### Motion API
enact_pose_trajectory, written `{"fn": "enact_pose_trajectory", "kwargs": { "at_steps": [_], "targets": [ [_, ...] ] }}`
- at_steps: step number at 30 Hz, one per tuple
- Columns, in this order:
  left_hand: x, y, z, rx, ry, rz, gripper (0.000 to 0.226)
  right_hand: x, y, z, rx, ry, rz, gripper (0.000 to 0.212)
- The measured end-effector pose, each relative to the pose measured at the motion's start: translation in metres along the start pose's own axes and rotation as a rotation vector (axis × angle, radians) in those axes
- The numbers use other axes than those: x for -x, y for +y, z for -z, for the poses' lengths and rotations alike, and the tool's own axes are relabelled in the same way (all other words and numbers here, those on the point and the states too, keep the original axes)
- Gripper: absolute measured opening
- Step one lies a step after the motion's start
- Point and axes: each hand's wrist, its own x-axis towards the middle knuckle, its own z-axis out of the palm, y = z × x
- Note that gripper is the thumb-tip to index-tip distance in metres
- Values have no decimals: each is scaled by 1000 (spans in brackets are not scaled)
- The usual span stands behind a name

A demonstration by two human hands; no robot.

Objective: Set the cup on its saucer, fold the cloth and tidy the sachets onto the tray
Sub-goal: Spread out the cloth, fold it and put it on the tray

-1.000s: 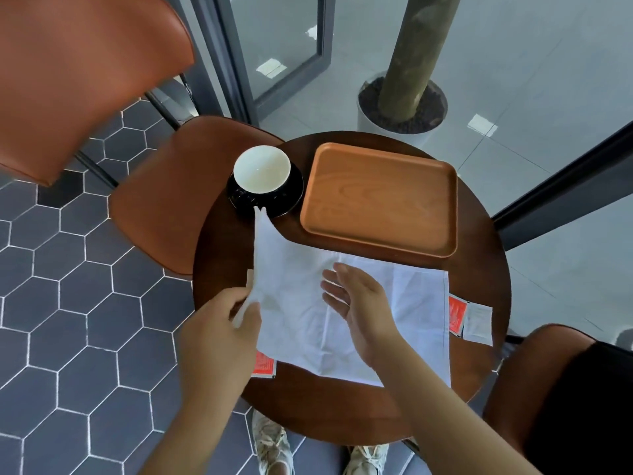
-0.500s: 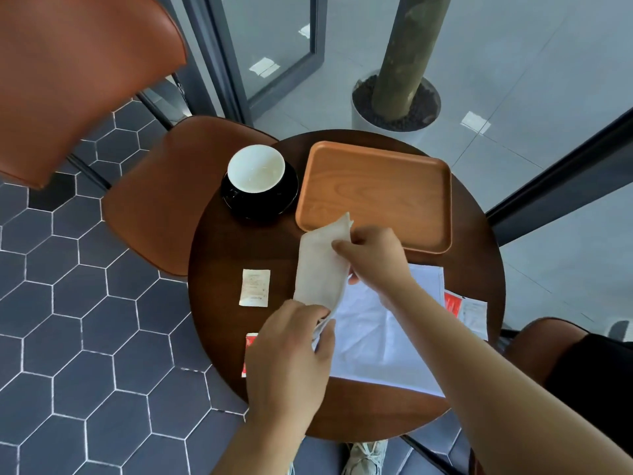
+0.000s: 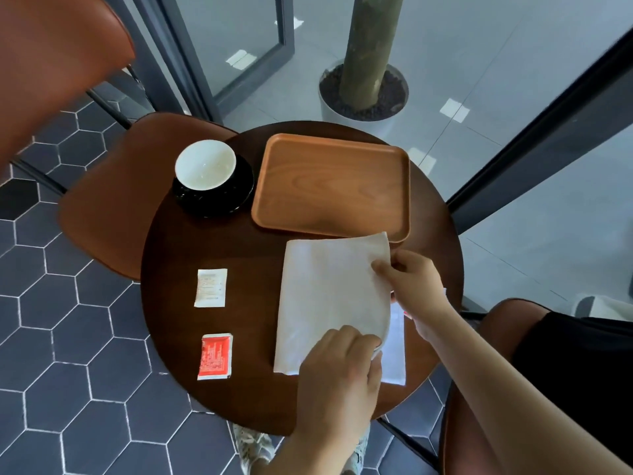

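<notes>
On table, hands fold cloth

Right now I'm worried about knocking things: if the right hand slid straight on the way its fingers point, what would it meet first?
Probably only cloth, since the right hand points leftward across it; the white sachet lies farther along.

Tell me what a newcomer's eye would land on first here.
Both hands, left hand and right hand, pinch the white cloth being folded on the round table. Behind it lies an empty wooden tray, beside a white cup on its black saucer.
</notes>
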Motion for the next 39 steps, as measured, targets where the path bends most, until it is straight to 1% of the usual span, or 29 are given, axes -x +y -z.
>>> {"fn": "enact_pose_trajectory", "kwargs": {
  "at_steps": [4,6,11,14,15,17,19,22,25,28,31,34,36,39],
  "targets": [
    [2,6,-24,-28,-68,-6,24,-4,27,9,-4,50,-57,24],
    [2,7,-33,-33,-90,-4,24,-6,35,11,21,69,-74,21],
    [3,6,-47,-21,-142,-19,23,-9,47,11,198,121,-16,10],
    [6,3,-50,-14,-154,-60,10,-10,51,14,264,160,37,12],
    [8,2,-49,-6,-148,-65,10,-9,52,15,281,165,48,14],
    [10,-5,-47,9,-115,-41,21,-4,55,17,297,190,67,22],
    [12,-20,-43,-19,-67,5,25,4,58,18,332,247,113,30],
    [14,-58,-37,-198,-65,26,41,29,70,13,426,299,261,32],
    [13,-93,-33,-335,-141,33,63,61,95,-5,582,232,483,37],
    [15,-114,-41,-449,-261,19,78,79,117,-21,748,146,608,45],
    [21,-121,-49,-501,-341,42,85,80,129,-26,877,125,650,48],
    [21,-118,-50,-484,-354,69,86,78,134,-24,908,122,659,47],
    [22,-113,-45,-450,-343,107,88,80,134,-21,897,121,662,47],
    [24,-101,-31,-300,-241,287,83,87,132,-18,832,151,586,51]
  ]
}}
